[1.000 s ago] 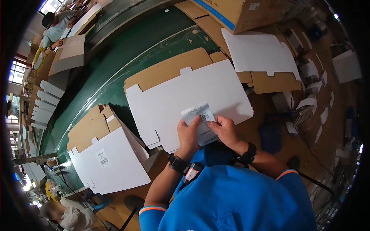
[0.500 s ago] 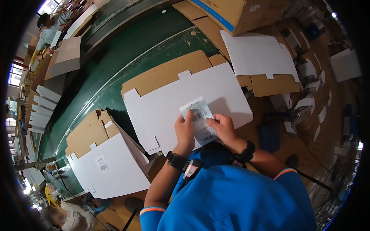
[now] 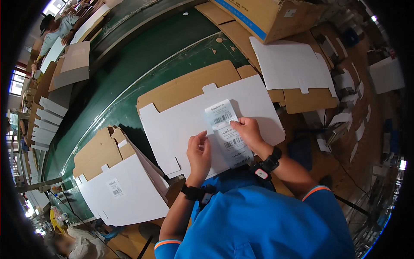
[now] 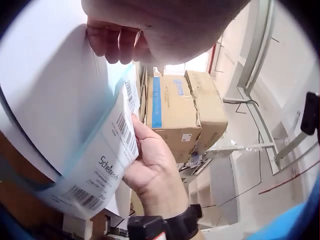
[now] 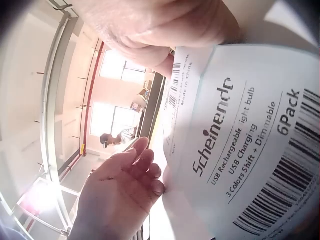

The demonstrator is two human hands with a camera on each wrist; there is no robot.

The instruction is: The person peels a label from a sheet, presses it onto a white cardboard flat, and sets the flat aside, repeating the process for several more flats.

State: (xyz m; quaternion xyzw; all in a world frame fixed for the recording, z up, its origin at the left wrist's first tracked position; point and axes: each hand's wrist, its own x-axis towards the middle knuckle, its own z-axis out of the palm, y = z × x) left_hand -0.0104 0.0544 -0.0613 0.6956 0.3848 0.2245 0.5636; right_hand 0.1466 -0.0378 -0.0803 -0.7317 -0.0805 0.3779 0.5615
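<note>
My right hand (image 3: 248, 131) pinches a strip of printed barcode labels (image 3: 225, 125) at its right edge, thumb on top. The strip hangs over the white flattened carton (image 3: 181, 125) and its lower end reaches my lap. "Scheinendo" and "6Pack" can be read on a label (image 5: 235, 140) in the right wrist view. Just left of the strip, my left hand (image 3: 199, 157) has its fingers loosely bent and holds nothing. In the left wrist view the left hand (image 4: 155, 30) is above the strip, and the right hand (image 4: 155, 165) grips the strip's far edge.
Another white carton (image 3: 133, 190) with a label (image 3: 114, 187) on it lies at the left. A further carton blank (image 3: 293, 64) and a big brown box (image 3: 280, 19) stand at the back right. The green conveyor belt (image 3: 129, 82) runs behind. Another person (image 3: 60, 30) works at far left.
The left hand has let go of the label strip and moved a little left and down. The strip has unfolded to a longer length, held by the right hand alone.
</note>
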